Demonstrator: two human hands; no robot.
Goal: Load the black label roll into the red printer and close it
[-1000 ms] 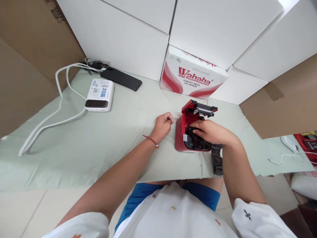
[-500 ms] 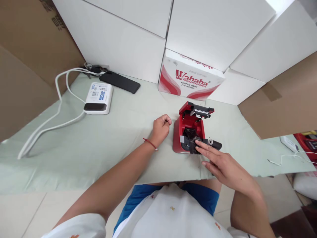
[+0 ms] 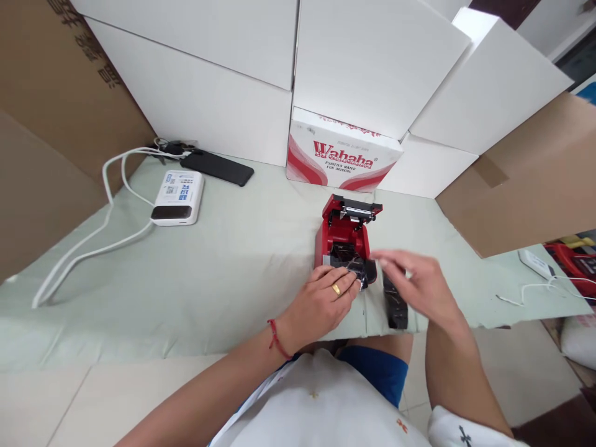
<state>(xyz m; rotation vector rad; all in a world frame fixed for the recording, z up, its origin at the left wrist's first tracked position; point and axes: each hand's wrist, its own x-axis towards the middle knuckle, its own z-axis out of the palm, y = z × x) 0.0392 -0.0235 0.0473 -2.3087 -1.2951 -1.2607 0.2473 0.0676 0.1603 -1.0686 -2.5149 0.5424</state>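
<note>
A small red printer [image 3: 345, 234] stands on the pale green cloth [image 3: 209, 273] with its lid tipped open toward the back. A crinkled black film [image 3: 361, 272] hangs out of its front. My left hand [image 3: 323, 302], with a gold ring and a red wrist string, pinches that film at the printer's front edge. My right hand [image 3: 416, 284] hovers just right of the printer, blurred by motion, with its fingers stretched out and nothing in them. Under it a black roll [image 3: 395, 305] lies on the cloth.
A red-and-white Wahaha box [image 3: 342, 155] and white cartons [image 3: 223, 81] wall in the back. Brown cardboard [image 3: 41, 124] stands at both sides. A white labelled device [image 3: 178, 197], a black phone [image 3: 218, 167] and white cables [image 3: 88, 239] lie at left; another red device [image 3: 572, 256] is far right.
My left hand has moved from its fist beside the printer to the front, taking hold of the black film. My right hand has drawn back to the right. The camera has tilted.
</note>
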